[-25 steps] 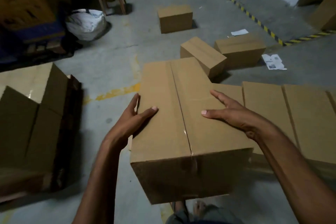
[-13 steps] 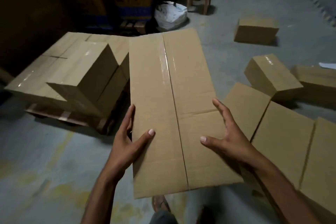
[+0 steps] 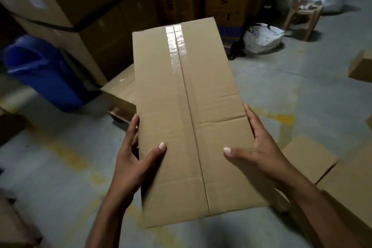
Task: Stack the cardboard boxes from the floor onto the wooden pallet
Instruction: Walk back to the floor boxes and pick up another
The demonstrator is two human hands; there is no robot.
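A long taped cardboard box point(image 3: 187, 106) fills the middle of the head view, held up off the floor with its top face toward me. My left hand point(image 3: 136, 159) grips its left edge, thumb on top and fingers down the side. My right hand point(image 3: 259, 151) grips the right edge the same way. Behind the box, part of a stacked cardboard box point(image 3: 120, 90) shows on the wooden pallet point(image 3: 118, 113), whose corner peeks out beneath it. The rest of the pallet is hidden by the carried box.
Tall stacked cartons point(image 3: 84, 6) and a blue bin point(image 3: 42, 70) stand at the back left. White sacks point(image 3: 263, 37) and a wooden chair point(image 3: 304, 6) sit at the back right. More cardboard boxes point(image 3: 342, 171) lie on the concrete floor at right.
I have turned further left with the box in both hands. The floor boxes slid off to the right, and the pallet stack now sits mostly hidden behind the carried box.
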